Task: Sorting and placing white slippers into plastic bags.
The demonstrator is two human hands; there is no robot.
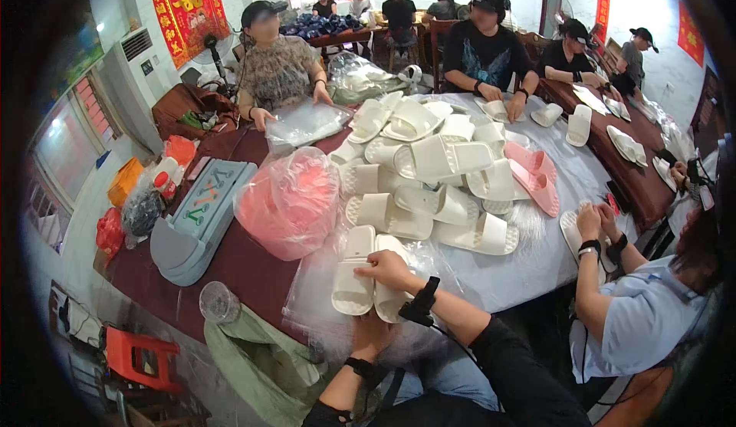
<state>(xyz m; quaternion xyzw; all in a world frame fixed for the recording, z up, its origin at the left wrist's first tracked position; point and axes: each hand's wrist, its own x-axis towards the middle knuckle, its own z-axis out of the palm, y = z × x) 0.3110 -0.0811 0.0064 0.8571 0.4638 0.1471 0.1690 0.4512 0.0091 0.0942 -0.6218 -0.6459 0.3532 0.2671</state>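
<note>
At the near table edge I have a pair of white slippers side by side, soles down, toes away from me. My right hand reaches over them, its fingers closed on the strap area of the left slipper. Beneath their heel ends is my left hand, supporting the pair from below; its fingertips are hidden. Clear plastic bags lie under and around the slippers. Just beyond rises a large heap of white slippers, with a pink pair at its right side.
A clear bag of pink material and a grey-green case lie to the left. Across the table, one person holds clear bags and another handles a slipper. A co-worker sits close at my right. A red stool stands lower left.
</note>
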